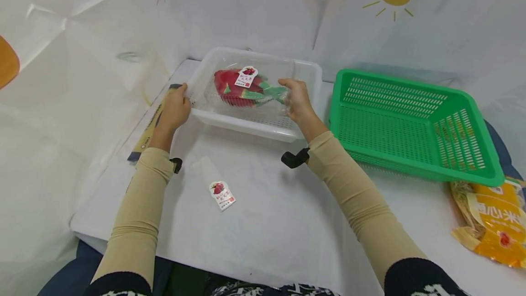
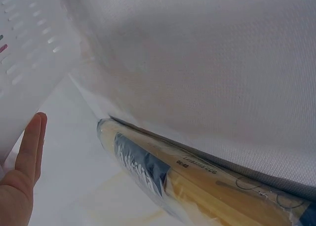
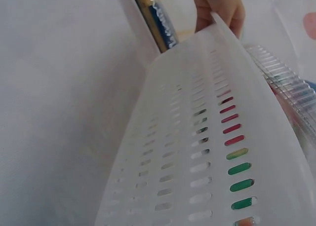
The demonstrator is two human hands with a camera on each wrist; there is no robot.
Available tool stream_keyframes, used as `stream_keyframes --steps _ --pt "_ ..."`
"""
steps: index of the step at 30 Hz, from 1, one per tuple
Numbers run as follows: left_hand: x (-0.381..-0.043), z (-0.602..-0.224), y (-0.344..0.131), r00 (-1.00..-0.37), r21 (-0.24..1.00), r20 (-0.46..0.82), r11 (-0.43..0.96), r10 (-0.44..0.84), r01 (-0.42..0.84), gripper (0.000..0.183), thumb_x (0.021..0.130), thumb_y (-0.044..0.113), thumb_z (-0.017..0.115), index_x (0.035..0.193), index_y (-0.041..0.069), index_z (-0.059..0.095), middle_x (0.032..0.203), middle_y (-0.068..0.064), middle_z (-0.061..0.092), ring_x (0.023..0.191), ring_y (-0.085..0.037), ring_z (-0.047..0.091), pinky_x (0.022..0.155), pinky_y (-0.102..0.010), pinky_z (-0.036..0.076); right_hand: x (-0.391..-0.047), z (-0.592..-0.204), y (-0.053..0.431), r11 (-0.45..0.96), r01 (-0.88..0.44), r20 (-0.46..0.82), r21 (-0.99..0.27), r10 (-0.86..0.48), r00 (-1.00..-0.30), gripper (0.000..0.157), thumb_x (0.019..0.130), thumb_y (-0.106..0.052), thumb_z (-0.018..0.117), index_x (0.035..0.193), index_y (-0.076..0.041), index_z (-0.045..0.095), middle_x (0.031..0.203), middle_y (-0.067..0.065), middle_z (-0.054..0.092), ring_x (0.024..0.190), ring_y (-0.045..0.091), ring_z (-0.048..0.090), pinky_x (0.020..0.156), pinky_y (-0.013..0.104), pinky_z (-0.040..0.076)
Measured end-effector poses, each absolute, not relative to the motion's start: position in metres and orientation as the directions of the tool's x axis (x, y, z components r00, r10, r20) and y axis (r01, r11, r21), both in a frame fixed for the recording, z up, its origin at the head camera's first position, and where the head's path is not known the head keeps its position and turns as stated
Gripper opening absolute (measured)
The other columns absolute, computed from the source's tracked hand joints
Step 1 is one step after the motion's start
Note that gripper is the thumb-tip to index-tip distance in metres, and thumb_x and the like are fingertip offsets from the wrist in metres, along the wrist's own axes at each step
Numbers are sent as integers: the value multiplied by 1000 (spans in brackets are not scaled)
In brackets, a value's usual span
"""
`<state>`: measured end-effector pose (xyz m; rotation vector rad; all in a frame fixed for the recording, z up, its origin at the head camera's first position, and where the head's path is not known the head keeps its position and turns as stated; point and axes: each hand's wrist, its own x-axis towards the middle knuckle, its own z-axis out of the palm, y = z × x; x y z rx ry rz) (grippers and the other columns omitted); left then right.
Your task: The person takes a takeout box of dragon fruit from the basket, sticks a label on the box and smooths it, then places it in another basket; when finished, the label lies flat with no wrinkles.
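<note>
A white plastic basket [image 1: 242,124] with slotted sides stands at the back of the table. Inside it lies a clear plastic box [image 1: 201,88] holding a red dragon fruit [image 1: 228,81] with green tips and a white label on top. My left hand [image 1: 176,108] grips the basket's left rim; in the left wrist view its fingers [image 2: 30,147] lie along the white wall. At the box's right end, my right hand [image 1: 299,99] holds the clear plastic, thumb on top. Red and green show through the slots of the white basket [image 3: 187,137] in the right wrist view.
A green basket [image 1: 382,129] stands to the right, with an orange food bag [image 1: 495,223] by its near corner. A yellow pasta pack [image 1: 149,129] lies along the left edge. On the table in front sits a loose clear piece with a dragon fruit label [image 1: 222,195].
</note>
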<state>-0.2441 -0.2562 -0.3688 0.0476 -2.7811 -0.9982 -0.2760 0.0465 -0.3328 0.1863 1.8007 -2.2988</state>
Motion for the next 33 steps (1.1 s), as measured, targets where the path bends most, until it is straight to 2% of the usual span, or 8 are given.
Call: stream_keyframes --steps 4,8,15,17,19,22,26,33 --pt "-244 -368 -256 -983 637 163 770 -87 37 47 96 0 31 141 -14 28 146 -26 29 136 -37 24 112 -40 19 -278 -334 44 -226 268 -253 -936 -97 -963 58 90 -14 55 140 -6 26 63 -5 34 37 6 27 81 67 43" --pt "-242 -366 -255 -982 642 169 765 -83 46 47 96 0 30 140 -15 28 146 -27 29 136 -38 24 111 -41 19 -279 -334 41 -215 273 -258 -938 -95 -962 59 90 -15 55 140 -7 25 69 -3 36 37 5 27 85 69 39" --pt "-241 -365 -254 -982 637 167 770 -91 37 47 96 -1 31 140 -15 29 145 -26 30 136 -37 25 111 -41 20 -281 -335 38 -216 275 -260 -937 -96 -961 56 90 -13 56 138 -7 28 46 -7 23 34 6 26 86 69 38" --pt "-242 -366 -255 -982 633 167 773 -94 33 47 96 -1 31 140 -14 29 145 -26 31 135 -37 26 111 -40 20 -281 -335 37 -212 270 -255 -939 -95 -962 55 90 -14 56 137 -7 27 61 -6 35 38 6 26 87 69 37" --pt "-243 -366 -254 -982 635 161 772 -95 29 47 96 -1 31 141 -14 29 146 -26 30 136 -37 25 111 -40 20 -281 -335 37 -208 267 -252 -941 -95 -963 55 90 -14 55 136 -7 25 97 2 48 50 10 33 90 67 36" --pt "-244 -367 -254 -983 635 154 772 -96 24 47 96 0 31 141 -13 29 146 -25 30 136 -37 25 112 -40 19 -281 -335 37 -206 289 -272 -935 -108 -956 60 90 -16 56 137 -10 19 144 12 18 91 20 47 95 67 30" --pt "-244 -367 -254 -984 635 151 772 -94 24 47 97 1 31 141 -14 28 147 -25 29 136 -37 24 112 -40 19 -282 -335 35 -212 327 -310 -921 -111 -944 65 90 -19 57 141 -14 17 156 11 0 136 42 18 97 69 26" --pt "-243 -366 -254 -985 636 145 771 -99 16 47 97 1 31 142 -13 28 147 -25 28 137 -36 24 112 -39 18 -284 -334 29 -168 325 -315 -931 -86 -945 63 90 -21 58 139 -12 20 154 11 8 135 45 18 94 67 32"
